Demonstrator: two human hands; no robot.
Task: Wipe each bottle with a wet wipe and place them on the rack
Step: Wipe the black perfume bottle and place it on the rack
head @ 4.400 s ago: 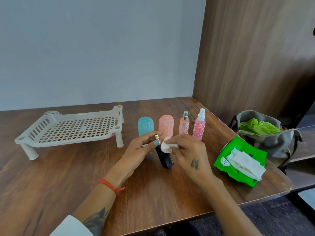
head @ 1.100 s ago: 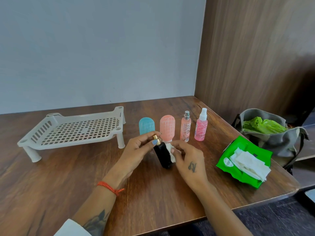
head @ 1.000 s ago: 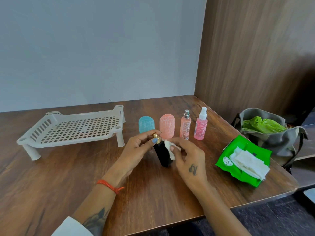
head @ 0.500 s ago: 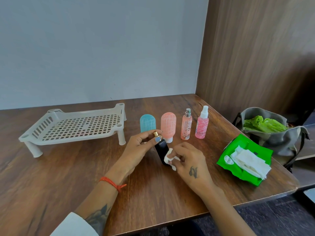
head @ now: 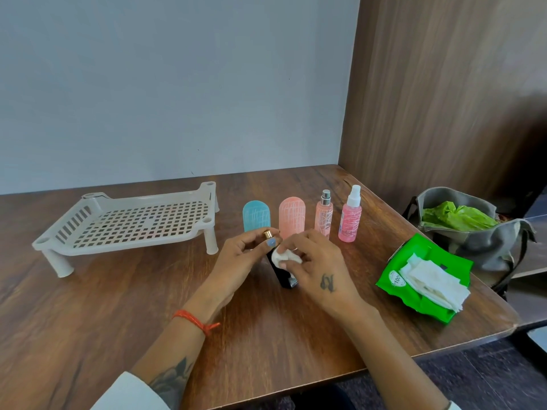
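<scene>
A glossy black bottle (head: 281, 272) with a gold cap is pinched at its top by the left hand (head: 236, 261) at the middle of the wooden tabletop (head: 88, 306). A crumpled white wipe (head: 282, 257) is pressed against it in the right hand's (head: 319, 270) curled grip. At ten o'clock the perforated plastic rack (head: 133, 223) holds nothing. At three o'clock white wipes spill from a green pack (head: 396, 279).

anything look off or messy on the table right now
Little stands out. The green wipes pack lies open near the table's right edge with a loose sheaf of wipes spilling out over it. The four bottles in the row stand upright, the rack sits level, and no liquid is spilled.
</scene>
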